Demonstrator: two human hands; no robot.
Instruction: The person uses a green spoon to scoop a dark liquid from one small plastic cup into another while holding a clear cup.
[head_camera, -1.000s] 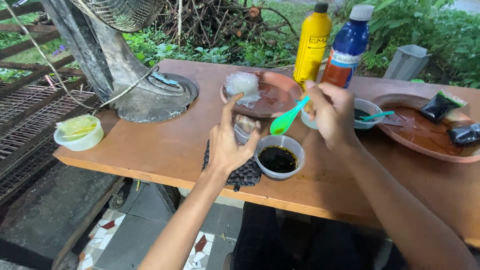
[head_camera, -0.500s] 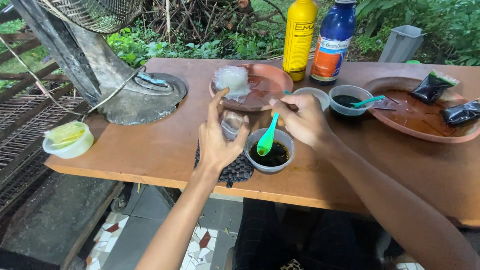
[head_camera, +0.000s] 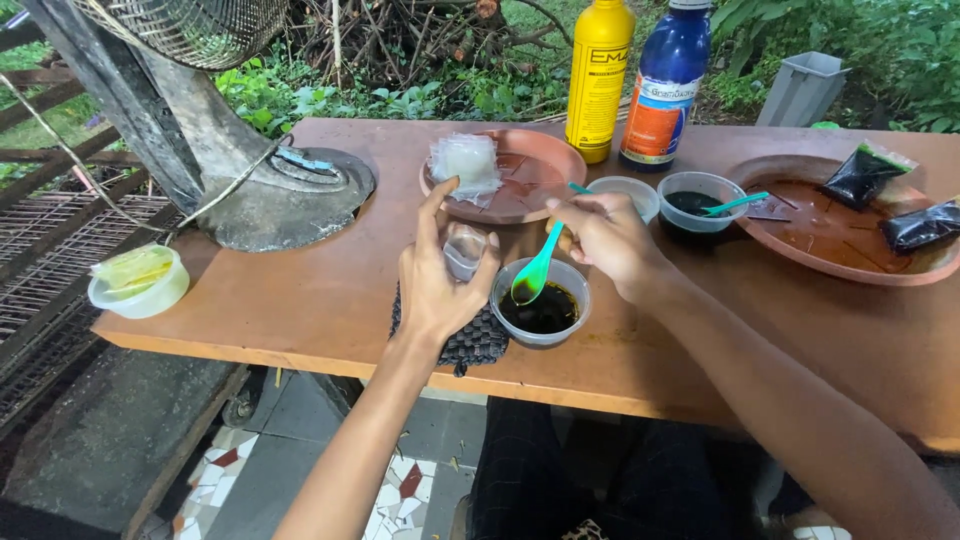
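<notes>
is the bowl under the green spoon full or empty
Partly full. The clear bowl holds dark liquid that sits below its rim, and the green spoon in the right hand dips into it.

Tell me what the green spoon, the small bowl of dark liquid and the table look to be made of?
The green spoon in the right hand looks like plastic: bright, uniform, slightly glossy. The small bowl seems translucent plastic, its thin rim letting light through. The table looks like wood or board with a smooth orange-brown painted finish; which one is unclear.

Single head-worn view, steeply down and forward, close over the wooden table (head_camera: 330, 300).
</notes>
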